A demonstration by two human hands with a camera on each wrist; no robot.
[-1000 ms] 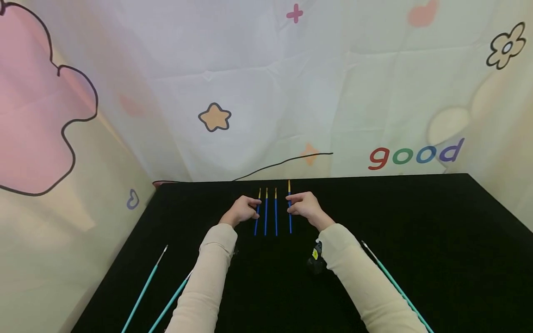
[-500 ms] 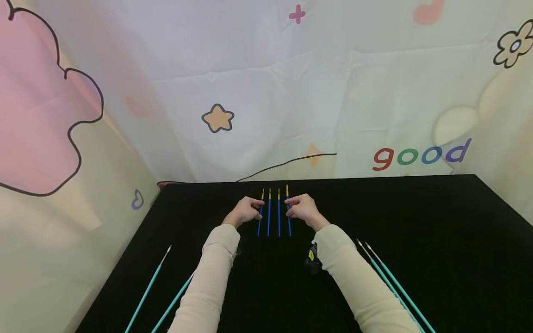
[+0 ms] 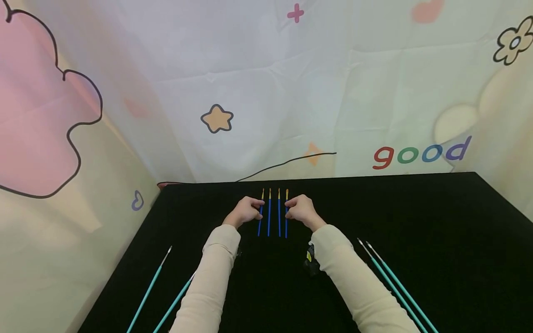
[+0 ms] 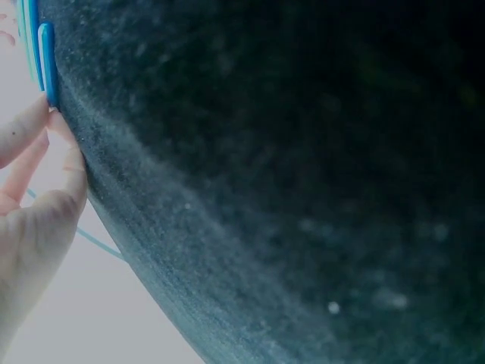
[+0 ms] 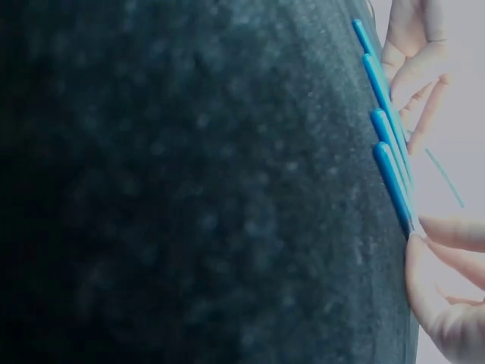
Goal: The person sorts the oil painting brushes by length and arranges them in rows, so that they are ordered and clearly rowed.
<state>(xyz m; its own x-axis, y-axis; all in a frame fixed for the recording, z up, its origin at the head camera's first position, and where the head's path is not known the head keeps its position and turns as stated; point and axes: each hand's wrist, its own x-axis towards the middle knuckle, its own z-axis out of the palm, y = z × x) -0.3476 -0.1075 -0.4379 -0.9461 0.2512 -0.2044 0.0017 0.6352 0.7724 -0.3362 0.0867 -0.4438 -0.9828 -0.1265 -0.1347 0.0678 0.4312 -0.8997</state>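
Slim paintbrushes with blue handles and yellow tops lie side by side near the back of the black table (image 3: 266, 296). My left hand (image 3: 244, 211) pinches the leftmost blue paintbrush (image 3: 259, 227) between thumb and fingers. At the other end of the row, my right hand (image 3: 304, 211) pinches the rightmost blue paintbrush (image 3: 286, 228). Between the hands lie two more, an inner left paintbrush (image 3: 269, 219) and an inner right paintbrush (image 3: 279, 219), untouched. In the right wrist view, the fingertips are at the nearest blue handle (image 5: 392, 178), its end showing beyond them.
Longer teal paintbrushes lie slanted on both sides: an outer left one (image 3: 149, 289), one partly under the left sleeve (image 3: 174, 303), and a pair (image 3: 403, 287) beside the right sleeve. A black wrist device (image 3: 311, 264) hangs under the right cuff. A printed curtain (image 3: 266, 92) rises behind the table.
My right hand has drawn its blue paintbrush leftward and toward me, so its top sits about level with the others. The left hand keeps its pinch. The right sleeve has uncovered a second teal paintbrush.
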